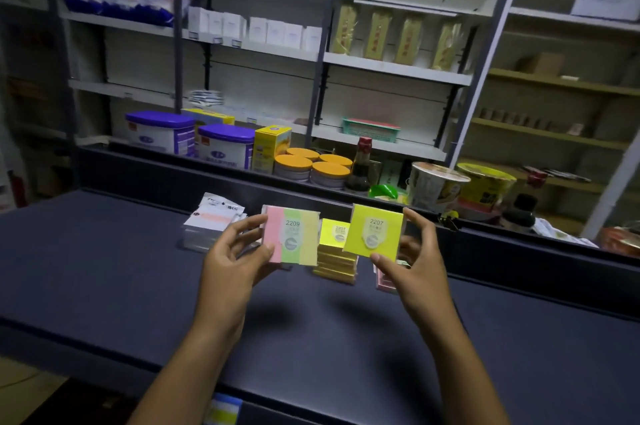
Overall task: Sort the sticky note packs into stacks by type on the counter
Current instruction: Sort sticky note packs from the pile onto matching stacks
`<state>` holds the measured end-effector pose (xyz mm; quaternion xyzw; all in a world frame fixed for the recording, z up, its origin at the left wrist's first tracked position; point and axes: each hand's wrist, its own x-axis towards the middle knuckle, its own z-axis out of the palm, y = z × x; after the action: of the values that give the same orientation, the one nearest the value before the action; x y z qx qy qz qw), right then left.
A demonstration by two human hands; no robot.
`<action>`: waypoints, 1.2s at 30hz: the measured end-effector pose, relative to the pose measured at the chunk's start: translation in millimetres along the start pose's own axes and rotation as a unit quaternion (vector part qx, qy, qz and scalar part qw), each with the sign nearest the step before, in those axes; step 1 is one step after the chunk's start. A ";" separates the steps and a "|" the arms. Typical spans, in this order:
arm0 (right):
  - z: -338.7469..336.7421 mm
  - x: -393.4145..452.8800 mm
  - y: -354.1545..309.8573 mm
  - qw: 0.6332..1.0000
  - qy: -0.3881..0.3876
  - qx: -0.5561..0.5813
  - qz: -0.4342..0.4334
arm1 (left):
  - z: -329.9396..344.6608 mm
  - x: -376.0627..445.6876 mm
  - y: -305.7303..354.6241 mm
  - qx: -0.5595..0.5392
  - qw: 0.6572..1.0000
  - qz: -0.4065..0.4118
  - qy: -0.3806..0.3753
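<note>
My left hand (235, 251) holds up a three-colour pack (292, 234), pink, green and yellow, labelled 2209. My right hand (412, 258) pinches a plain yellow pack (375, 230) labelled 2207 by its top and bottom edges. Both packs hang above the dark counter (138, 268). Between the hands a stack of yellow packs (337, 255) stands on the counter. A pile of white and clear wrapped packs (211, 220) lies to the left. A pinkish pack (386, 281) lies on the counter, partly hidden under my right hand.
A raised ledge (173, 171) runs along the counter's far side. Behind it stand purple-lidded tubs (225, 144), orange-lidded tins (311, 165), a sauce bottle (360, 165) and instant noodle cups (436, 182). Shelving fills the back wall.
</note>
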<state>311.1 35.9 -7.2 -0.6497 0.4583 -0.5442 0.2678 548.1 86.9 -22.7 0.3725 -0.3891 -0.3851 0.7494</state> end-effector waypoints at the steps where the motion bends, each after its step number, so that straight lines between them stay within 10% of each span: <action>1: 3.5 4.0 -0.5 1.000 -0.001 -0.009 0.002 | -2.7 4.7 0.5 0.002 1.000 -0.001 -0.004; 36: 21.8 76.7 26.8 0.955 -0.083 -0.275 0.070 | 2.8 61.9 -1.9 0.023 0.998 -0.010 -0.054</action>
<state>322.8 -47.1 -0.3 -0.7077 0.6103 -0.3212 0.1534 569.9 31.7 -4.8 0.3725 -0.4340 -0.4031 0.7144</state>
